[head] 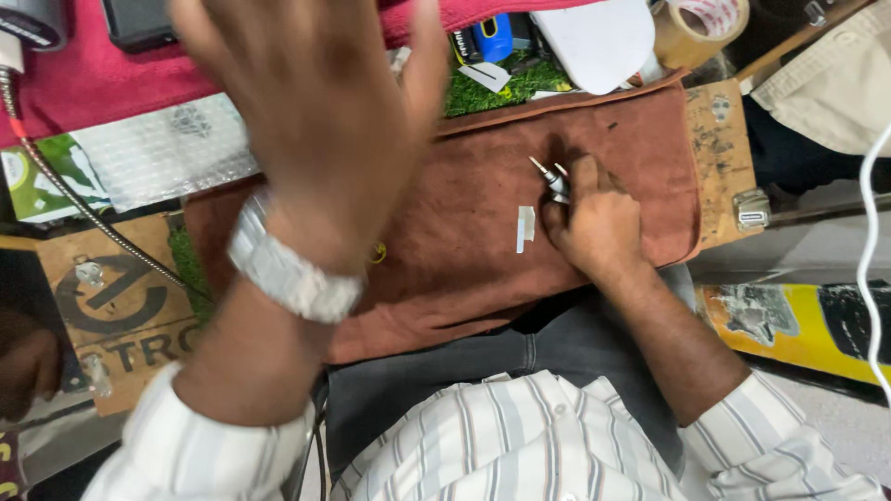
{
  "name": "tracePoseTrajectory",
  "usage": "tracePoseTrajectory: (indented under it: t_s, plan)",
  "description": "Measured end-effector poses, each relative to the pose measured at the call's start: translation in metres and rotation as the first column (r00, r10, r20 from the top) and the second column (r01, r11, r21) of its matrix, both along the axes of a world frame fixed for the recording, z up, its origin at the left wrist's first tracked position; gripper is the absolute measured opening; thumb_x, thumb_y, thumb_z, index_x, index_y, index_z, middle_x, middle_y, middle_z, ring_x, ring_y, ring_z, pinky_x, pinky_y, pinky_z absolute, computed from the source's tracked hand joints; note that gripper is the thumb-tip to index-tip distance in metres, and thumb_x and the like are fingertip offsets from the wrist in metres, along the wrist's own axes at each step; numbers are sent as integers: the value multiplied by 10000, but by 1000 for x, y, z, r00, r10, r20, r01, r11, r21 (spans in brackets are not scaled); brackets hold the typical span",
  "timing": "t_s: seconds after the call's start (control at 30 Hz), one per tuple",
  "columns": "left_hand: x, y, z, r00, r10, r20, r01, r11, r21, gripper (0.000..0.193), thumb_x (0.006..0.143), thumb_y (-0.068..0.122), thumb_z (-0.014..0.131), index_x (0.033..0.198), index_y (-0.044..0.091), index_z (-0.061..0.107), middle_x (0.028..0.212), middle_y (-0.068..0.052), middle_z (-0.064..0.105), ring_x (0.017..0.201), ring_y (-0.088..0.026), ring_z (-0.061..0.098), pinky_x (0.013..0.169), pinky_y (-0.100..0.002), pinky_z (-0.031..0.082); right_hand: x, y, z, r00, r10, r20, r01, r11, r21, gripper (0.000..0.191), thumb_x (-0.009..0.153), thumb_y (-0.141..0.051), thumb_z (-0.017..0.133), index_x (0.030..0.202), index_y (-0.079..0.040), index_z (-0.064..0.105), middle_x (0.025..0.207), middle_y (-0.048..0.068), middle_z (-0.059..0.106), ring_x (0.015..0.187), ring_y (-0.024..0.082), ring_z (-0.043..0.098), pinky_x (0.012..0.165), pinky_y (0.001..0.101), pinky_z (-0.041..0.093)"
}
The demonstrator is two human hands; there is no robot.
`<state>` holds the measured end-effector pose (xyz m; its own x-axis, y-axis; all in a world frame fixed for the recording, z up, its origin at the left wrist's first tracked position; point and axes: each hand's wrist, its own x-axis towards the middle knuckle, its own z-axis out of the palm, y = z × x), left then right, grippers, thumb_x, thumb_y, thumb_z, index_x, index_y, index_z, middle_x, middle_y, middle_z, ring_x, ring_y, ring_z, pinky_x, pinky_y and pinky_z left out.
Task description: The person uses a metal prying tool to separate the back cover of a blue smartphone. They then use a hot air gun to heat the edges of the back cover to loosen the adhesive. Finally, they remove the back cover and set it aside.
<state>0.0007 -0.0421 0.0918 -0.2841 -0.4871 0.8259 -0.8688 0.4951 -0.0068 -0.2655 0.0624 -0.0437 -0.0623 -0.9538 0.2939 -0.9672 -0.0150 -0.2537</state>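
My left hand (311, 102) is raised close to the camera, fingers spread, blurred, holding nothing; a silver wristwatch (288, 269) is on its wrist. My right hand (594, 218) rests on the brown cloth (464, 260) and is closed around a small silver screwdriver (549, 176), whose tip points up and left. A small white strip (525, 228) lies on the cloth just left of that hand. The left hand hides much of the cloth's left half.
A red cloth (83, 83) covers the far left. Bubble wrap (158, 153), a green card (28, 176), a metal-sheathed cable (83, 209), a tape roll (696, 23), a white paper (599, 37), a blue object (492, 37) and a wooden board (719, 158) surround the work area.
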Motion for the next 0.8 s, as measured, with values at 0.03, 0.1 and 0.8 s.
tracePoseTrajectory:
  t_s: [0.03, 0.1, 0.8]
  plan:
    - [1, 21, -5, 1000, -19, -14, 19, 1000, 12, 495, 1014, 277, 665, 1440, 91, 498, 1429, -99, 436, 1348, -342, 381, 1087, -540, 345, 0, 0, 0, 1000, -11, 15, 11, 1000, -10, 455, 852, -203, 729, 1218, -14, 536, 1006, 248, 687, 881, 459, 669, 759, 562, 543]
    - [1, 68, -18, 991, -118, -59, 129, 956, 262, 519, 983, 270, 724, 1440, 121, 529, 1411, -104, 456, 1330, -343, 398, 1031, -540, 337, -3, -1, 1, 999, -26, 39, 27, 999, -30, 482, 823, -182, 727, 1254, -41, 566, 970, 251, 706, 817, 465, 677, 726, 570, 537]
    - [119, 132, -109, 976, 215, 26, -149, 582, 799, 272, 860, 255, 776, 1007, 55, 664, 962, -163, 634, 942, -381, 599, 813, -515, 496, 3, 24, 28, 960, 16, 280, -81, 972, 223, 558, 843, -295, 859, 1261, 15, 658, 976, 200, 731, 896, 337, 713, 775, 426, 539]
